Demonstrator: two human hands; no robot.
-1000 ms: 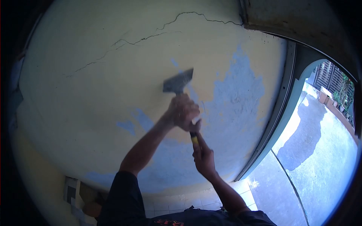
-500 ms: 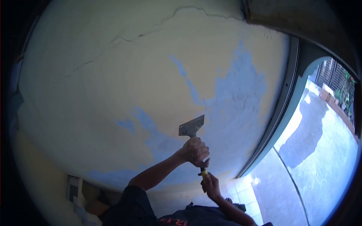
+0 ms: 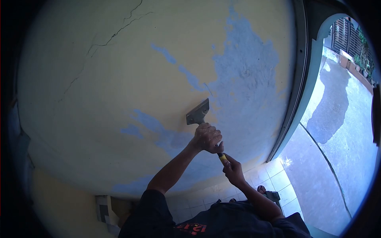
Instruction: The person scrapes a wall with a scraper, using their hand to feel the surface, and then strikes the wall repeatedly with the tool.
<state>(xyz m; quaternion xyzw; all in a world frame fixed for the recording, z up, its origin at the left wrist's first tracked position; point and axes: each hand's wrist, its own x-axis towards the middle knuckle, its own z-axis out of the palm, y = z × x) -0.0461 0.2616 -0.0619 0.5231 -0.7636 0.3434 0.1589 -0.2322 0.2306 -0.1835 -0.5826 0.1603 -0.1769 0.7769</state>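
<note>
A wide-bladed wall scraper (image 3: 197, 112) with a dark metal blade and a black-and-yellow handle (image 3: 223, 159) is in both my hands. My left hand (image 3: 207, 138) wraps the upper handle just below the blade. Lower down, my right hand (image 3: 233, 171) grips the handle's yellow end. The blade is tilted against the wall (image 3: 103, 91), its right corner close to the border between cream paint and a large bare bluish patch (image 3: 242, 67). Another bluish patch (image 3: 149, 123) spreads to the left of the blade.
Cracks (image 3: 113, 36) run through the paint at the upper left. A dark frame (image 3: 291, 95) edges the wall on the right, beside an arched opening onto concrete ground (image 3: 329, 107). White floor tiles (image 3: 274, 168) and a foot (image 3: 261, 189) show below. Plants (image 3: 359, 61) stand outside.
The camera view has shifted, so the hands and scraper appear higher and more floor shows. The blade stays near the same patch border, and both hands keep their grip.
</note>
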